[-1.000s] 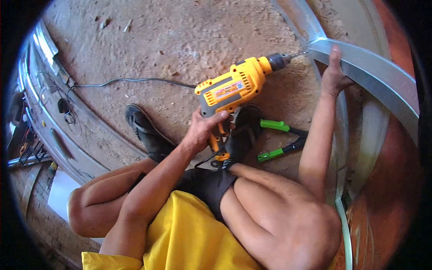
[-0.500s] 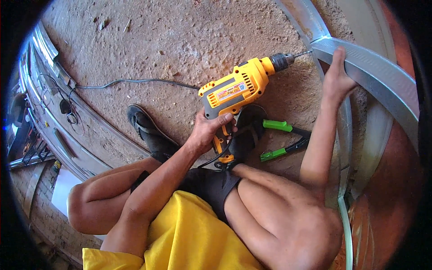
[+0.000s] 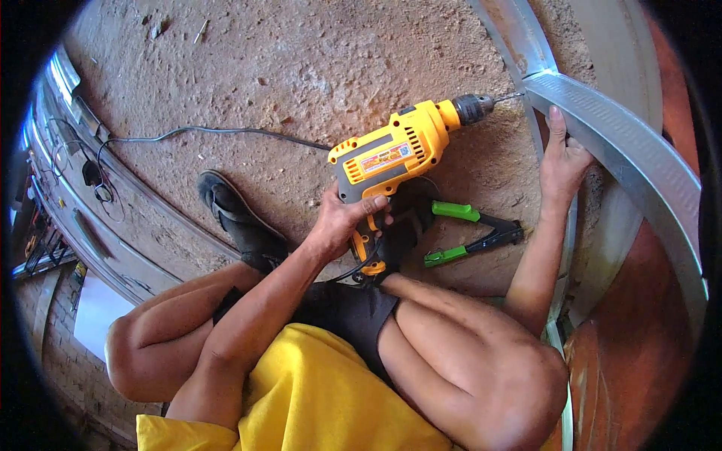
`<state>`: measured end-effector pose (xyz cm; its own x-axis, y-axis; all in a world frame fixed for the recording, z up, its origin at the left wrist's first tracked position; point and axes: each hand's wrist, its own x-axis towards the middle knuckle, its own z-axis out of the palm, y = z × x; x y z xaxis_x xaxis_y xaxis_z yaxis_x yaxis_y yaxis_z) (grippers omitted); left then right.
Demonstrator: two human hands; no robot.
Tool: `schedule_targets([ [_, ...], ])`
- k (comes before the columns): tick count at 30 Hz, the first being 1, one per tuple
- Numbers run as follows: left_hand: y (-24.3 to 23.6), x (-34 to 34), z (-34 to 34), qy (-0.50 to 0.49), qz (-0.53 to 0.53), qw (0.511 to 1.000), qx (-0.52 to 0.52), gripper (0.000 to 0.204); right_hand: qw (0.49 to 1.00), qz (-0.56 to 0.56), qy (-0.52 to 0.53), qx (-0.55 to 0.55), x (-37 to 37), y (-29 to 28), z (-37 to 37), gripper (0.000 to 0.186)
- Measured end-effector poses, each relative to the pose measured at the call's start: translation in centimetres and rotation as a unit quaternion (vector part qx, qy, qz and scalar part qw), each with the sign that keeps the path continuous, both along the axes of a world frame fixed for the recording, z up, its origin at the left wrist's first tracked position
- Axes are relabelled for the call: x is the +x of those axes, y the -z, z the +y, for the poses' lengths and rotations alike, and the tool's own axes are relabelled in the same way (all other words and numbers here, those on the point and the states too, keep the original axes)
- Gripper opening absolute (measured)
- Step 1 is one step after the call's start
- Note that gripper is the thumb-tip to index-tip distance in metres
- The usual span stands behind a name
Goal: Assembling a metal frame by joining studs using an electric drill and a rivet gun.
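Note:
My left hand (image 3: 342,224) is wrapped round the handle of a yellow and black power drill (image 3: 385,156), which lies sideways and points to the right. Its thin drill bit (image 3: 511,96) reaches the end of a curved silver metal channel (image 3: 632,124), near where this meets another metal strip (image 3: 519,34). Whether the tip touches or has entered the metal, I cannot tell. My right hand (image 3: 562,169) grips the channel's near side, thumb pointing up along its face; its other fingers are partly hidden.
Locking pliers with green handles (image 3: 455,211) lie on the dusty ground beside my foot. The drill's black cord (image 3: 218,130) runs left toward long metal strips (image 3: 147,192). A reddish-brown surface (image 3: 632,361) is at the right. My bent knees flank the work.
My right hand has slid a little down along the channel, its thumb now lower on the side face. The drill stays in my left hand; the view has shifted slightly.

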<state>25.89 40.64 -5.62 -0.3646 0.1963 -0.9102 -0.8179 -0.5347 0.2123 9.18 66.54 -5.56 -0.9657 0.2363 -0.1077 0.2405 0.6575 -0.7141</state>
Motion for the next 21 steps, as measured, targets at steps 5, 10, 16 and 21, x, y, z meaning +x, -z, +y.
schedule_targets([
  [5, -0.2, 0.5, 0.7, -0.01, 0.0, 1.0, -0.014, 0.036, 0.998, 0.024, -0.002, -0.055, 0.1, 0.3, -0.2, 0.034],
  [10, 0.3, 0.9, 0.8, -0.014, -0.014, 1.0, -0.012, 0.035, 0.998, 0.041, 0.006, -0.053, -0.1, 0.9, -0.8, 0.036],
  [16, 0.2, 0.9, 0.9, -0.014, -0.025, 1.0, -0.008, 0.036, 0.982, 0.055, 0.057, -0.169, 0.3, 1.6, -1.4, 0.034],
  [21, 0.1, 1.0, 0.8, -0.021, -0.041, 0.999, -0.004, 0.036, 0.984, 0.07, 0.057, -0.156, 0.2, 1.9, -1.7, 0.036],
])
